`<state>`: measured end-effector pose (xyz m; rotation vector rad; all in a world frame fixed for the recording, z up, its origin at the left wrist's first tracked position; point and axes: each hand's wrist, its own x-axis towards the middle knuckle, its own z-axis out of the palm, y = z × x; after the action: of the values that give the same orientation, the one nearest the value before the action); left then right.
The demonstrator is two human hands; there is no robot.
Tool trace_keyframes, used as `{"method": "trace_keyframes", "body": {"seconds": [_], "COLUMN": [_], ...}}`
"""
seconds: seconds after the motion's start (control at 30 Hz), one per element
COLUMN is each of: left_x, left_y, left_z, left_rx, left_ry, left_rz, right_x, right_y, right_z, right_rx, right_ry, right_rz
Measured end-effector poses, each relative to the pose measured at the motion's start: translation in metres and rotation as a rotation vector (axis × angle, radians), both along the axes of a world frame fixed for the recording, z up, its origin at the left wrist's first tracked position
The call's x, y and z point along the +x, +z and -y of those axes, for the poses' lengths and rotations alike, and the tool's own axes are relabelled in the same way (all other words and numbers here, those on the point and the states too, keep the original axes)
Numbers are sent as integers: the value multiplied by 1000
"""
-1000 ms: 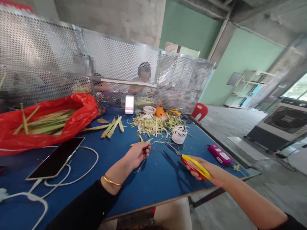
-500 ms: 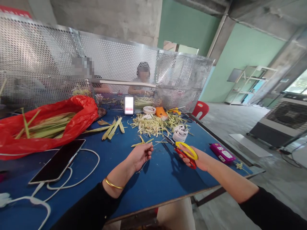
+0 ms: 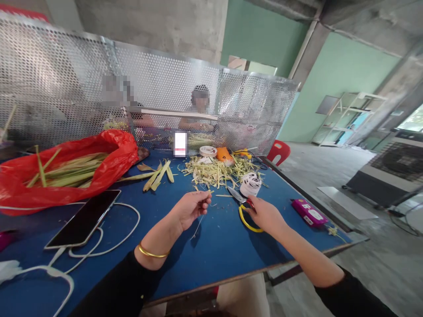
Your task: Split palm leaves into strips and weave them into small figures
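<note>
My left hand (image 3: 191,210) is closed in a pinch above the blue table (image 3: 211,257). A small pale green bit of leaf (image 3: 210,193) shows at its fingertips, and a thin thread (image 3: 197,230) hangs below the fingers. To the right, my right hand (image 3: 268,216) grips scissors (image 3: 236,195) with red and yellow handles, low over the tabletop. Their blades point away to the left, and the yellow loop is tilted down by the table. Just beyond the scissors stands a roll of white cord (image 3: 250,184). Leaf scraps (image 3: 211,172) are heaped behind both hands.
On the left lie a red plastic bag (image 3: 124,147) of long leaves and a phone (image 3: 84,218) with a white cable. Loose leaves (image 3: 160,176) rest near the middle. A purple box (image 3: 309,212) sits at right. A perforated metal screen (image 3: 168,83) runs behind; people are beyond it.
My right hand has turned over and lowered the scissors toward the table, the yellow loop swinging downward. My left hand has lifted slightly, and the hanging thread shows more clearly.
</note>
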<state>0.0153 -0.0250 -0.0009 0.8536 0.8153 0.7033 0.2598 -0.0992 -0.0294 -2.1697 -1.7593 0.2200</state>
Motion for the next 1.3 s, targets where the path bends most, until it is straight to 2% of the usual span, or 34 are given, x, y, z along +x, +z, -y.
{"method": "trace_keyframes", "body": {"seconds": [0.07, 0.17, 0.2, 0.27, 0.33, 0.37, 0.5, 0.57, 0.7, 0.8, 0.9, 1.0, 1.13, 1.2, 1.3], "left_x": [-5, -10, -11, -12, -12, -12, -13, -13, -12, -10, -9, -8, -7, -10, -21], "left_y": [7, 13, 13, 13, 11, 10, 7, 5, 1, -3, -5, -7, -5, -1, 10], "left_z": [3, 12, 15, 19, 21, 21, 17, 16, 18, 20, 19, 19, 18, 15, 6], "left_rx": [50, 165, 210, 277, 297, 293, 250, 212, 141, 103, 84, 91, 132, 180, 312], "left_ry": [-17, -59, -76, -98, -109, -106, -59, -59, -131, -145, -124, -105, -64, -49, 74], "left_rz": [-17, -71, -95, -129, -137, -144, -189, -191, -211, -212, -242, -292, -336, -336, -410], "right_x": [-5, -22, -30, -49, -69, -77, -94, -92, -81, -78, -81, -85, -86, -82, -72], "right_y": [6, 20, 25, 35, 41, 42, 37, 32, 27, 28, 26, 22, 17, 16, 13], "right_z": [0, -1, -2, -7, -14, -18, -32, -35, -30, -24, -23, -25, -32, -38, -49], "right_rx": [5, 88, 161, 272, 283, 276, 266, 270, 274, 239, 141, 69, 106, 129, 193], "right_ry": [15, 99, 173, 331, 445, 485, 534, 540, 663, 614, 490, 423, 398, 360, 258], "right_rz": [150, 107, 10, -326, -579, -642, -692, -711, -625, -586, -678, -736, -709, -772, -920]}}
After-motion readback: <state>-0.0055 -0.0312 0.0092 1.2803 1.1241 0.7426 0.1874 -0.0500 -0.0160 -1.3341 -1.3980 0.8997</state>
